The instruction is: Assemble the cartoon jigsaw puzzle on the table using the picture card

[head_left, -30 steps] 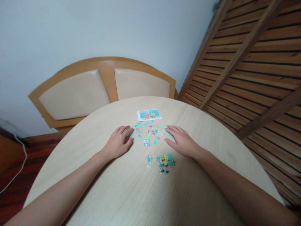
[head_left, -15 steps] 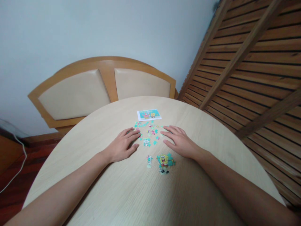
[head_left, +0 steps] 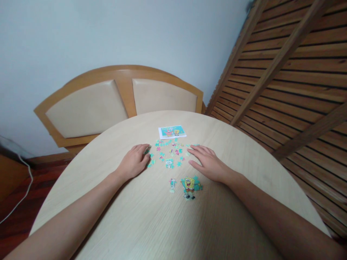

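Left hand and right hand, thumbs apart from fingers, flank loose puzzle pieces. Nearer lies a joined SpongeBob section; any writing on the card is unreadable.

round pale wood table | far: 1 printed picture sheet | middle: scattered puzzle pieces | near: 2 puzzle sections

Here we have loose puzzle pieces, teal, pink and pale green, scattered over the surface. Among them sits a joined face patch, white on teal. Nearer us lies a jagged-edged yellow cartoon figure, upright to our eye, a narrow strip just left of it.
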Demonstrator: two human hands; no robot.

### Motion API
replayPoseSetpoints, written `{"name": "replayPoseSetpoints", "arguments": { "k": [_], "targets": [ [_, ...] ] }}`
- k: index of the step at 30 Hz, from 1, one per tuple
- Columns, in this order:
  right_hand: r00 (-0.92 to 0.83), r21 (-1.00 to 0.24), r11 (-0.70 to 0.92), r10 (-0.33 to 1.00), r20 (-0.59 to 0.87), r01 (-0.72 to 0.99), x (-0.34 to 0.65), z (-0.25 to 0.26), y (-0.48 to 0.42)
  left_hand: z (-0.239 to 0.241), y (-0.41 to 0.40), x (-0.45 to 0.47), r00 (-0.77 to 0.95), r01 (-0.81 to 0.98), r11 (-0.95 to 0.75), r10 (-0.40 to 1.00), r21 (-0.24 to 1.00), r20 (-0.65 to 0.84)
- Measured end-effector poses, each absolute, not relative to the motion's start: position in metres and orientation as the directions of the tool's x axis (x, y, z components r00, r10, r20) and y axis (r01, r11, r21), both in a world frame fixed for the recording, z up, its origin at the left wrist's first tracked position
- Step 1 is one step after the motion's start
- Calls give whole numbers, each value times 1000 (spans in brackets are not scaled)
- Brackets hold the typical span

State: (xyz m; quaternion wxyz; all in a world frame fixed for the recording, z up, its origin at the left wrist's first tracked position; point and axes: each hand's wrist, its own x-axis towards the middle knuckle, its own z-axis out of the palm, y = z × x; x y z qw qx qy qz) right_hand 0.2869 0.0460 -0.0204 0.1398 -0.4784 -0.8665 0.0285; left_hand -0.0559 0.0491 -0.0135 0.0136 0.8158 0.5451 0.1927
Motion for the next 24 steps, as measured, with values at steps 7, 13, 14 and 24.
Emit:
{"name": "replayPoseSetpoints", "arguments": {
  "k": [7, 13, 14, 24],
  "targets": [
    [-445, -164, 467, 882, 158, 869, 287, -22, 45, -2, 47, -67, 298, 898, -361, 920, 252, 256],
    [-462, -155, 483, 873, 153, 862, 288, -21, 46, 13, 35, -68, 471, 822, -506, 862, 263, 187],
    [-463, -154, 483, 874, 150, 862, 288, -21, 45, 13, 34, -68, 485, 815, -521, 853, 254, 192],
    [-468, -158, 487, 872, 144, 859, 289, -22, 47, 12, 35, -67, 448, 825, -484, 875, 290, 186]
  ]
}}
